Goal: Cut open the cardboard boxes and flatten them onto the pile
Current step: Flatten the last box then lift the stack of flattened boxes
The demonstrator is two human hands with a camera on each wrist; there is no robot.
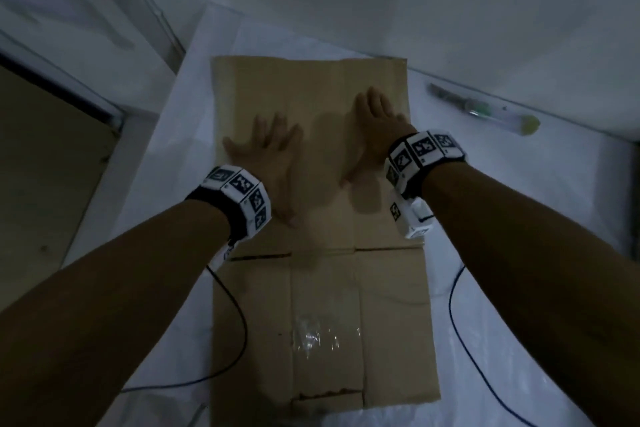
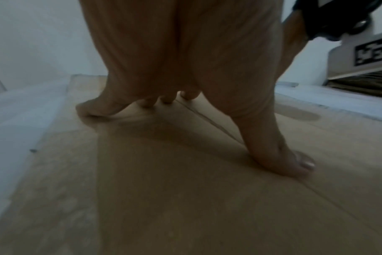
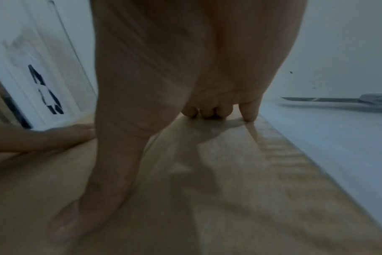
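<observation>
From the head camera, you've got the flattened cardboard box [image 1: 318,218] laid out dead centre on the white table [image 1: 519,218], running from twelve o'clock down to six. Your left hand [image 1: 270,163] is spread flat on it at about ten o'clock of the sheet's middle, your right hand [image 1: 374,135] flat at about one o'clock. Both palms released, fingers straight, gripping nothing, just pressing down. Clear tape [image 1: 322,340] glints on the near flaps at six o'clock. The knife [image 1: 485,111] lies well apart at two o'clock, near the wall.

Left wrist view: your fingertips [image 2: 87,110] and thumb [image 2: 294,163] bear on the board, hand arched, nothing held.

Right wrist view: same story, your right thumb [image 3: 76,220] and fingertips [image 3: 249,113] plant near the sheet's right edge, with the knife at three o'clock on the table.

You look to be in the flattening step, pressing the creases down. No pile shows in any view, so I can't tell where it is. Next you'll likely need to take the sheet by its edges and carry it over.
</observation>
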